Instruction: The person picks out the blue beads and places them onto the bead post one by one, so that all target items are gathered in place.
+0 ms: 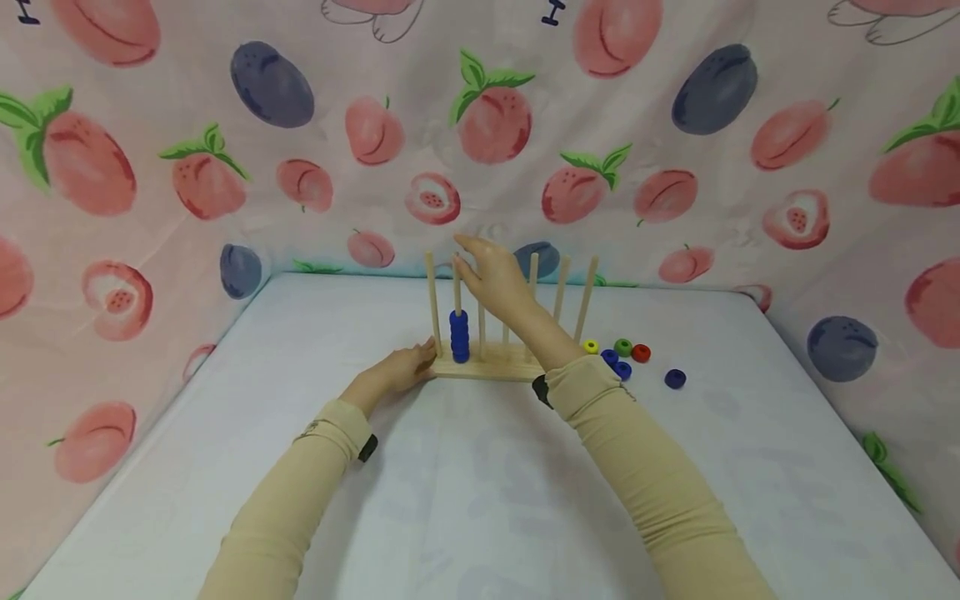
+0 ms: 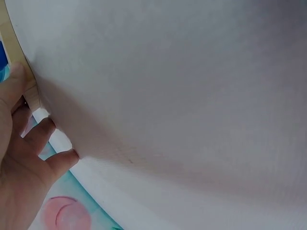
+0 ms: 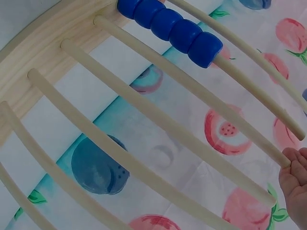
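A wooden bead rack (image 1: pixel 487 367) with several upright pegs stands on the table. Stacked blue beads (image 1: pixel 460 337) fill the lower part of its second peg from the left; the right wrist view shows these blue beads (image 3: pixel 169 26) packed end to end. My left hand (image 1: pixel 401 369) grips the left end of the base, thumb on top and forefinger against its end, the other fingers spread on the cloth. High by the peg tops is my right hand (image 1: pixel 497 271), thumb and forefinger extended and apart near the second peg's tip, with no bead visible between them.
Right of the rack lie loose beads: a yellow bead (image 1: pixel 591 346), a green bead (image 1: pixel 622 347), a red bead (image 1: pixel 641 353), blue beads (image 1: pixel 611 357) and a dark blue bead (image 1: pixel 675 379). A fruit-print cloth (image 1: pixel 480 192) hangs behind the white-covered table (image 1: pixel 450 483).
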{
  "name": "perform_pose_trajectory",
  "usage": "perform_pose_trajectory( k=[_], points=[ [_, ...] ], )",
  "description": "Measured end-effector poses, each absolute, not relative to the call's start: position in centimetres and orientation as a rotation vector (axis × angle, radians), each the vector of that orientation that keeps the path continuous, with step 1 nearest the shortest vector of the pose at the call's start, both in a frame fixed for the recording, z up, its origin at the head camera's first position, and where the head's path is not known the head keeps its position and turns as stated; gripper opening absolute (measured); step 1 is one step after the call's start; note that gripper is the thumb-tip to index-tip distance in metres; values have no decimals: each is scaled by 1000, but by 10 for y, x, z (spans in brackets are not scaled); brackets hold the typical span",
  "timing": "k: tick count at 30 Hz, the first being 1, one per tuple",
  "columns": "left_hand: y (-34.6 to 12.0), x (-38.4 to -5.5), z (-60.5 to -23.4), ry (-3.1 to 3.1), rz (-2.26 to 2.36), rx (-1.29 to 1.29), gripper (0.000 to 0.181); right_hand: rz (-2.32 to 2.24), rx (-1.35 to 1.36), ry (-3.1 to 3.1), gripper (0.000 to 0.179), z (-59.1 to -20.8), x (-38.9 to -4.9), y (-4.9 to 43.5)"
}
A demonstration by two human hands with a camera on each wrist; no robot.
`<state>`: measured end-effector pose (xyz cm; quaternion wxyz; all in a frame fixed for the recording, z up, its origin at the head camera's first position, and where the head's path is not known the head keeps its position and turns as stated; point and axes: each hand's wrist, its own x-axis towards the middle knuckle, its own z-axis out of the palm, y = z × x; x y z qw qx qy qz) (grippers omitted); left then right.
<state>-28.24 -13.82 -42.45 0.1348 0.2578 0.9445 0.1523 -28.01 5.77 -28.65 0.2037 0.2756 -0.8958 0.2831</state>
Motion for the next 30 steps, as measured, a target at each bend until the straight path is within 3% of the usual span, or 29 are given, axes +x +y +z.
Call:
perform_pose_trajectory(
  k=[19, 30],
  points=[
    [-138, -281, -424, 2725, 445, 708, 55, 1076, 798, -2529, 40, -285, -279, 65],
    [-140, -281, -424, 2732, 446, 711, 54, 1018, 871, -2535, 44, -283, -276, 75]
  ],
)
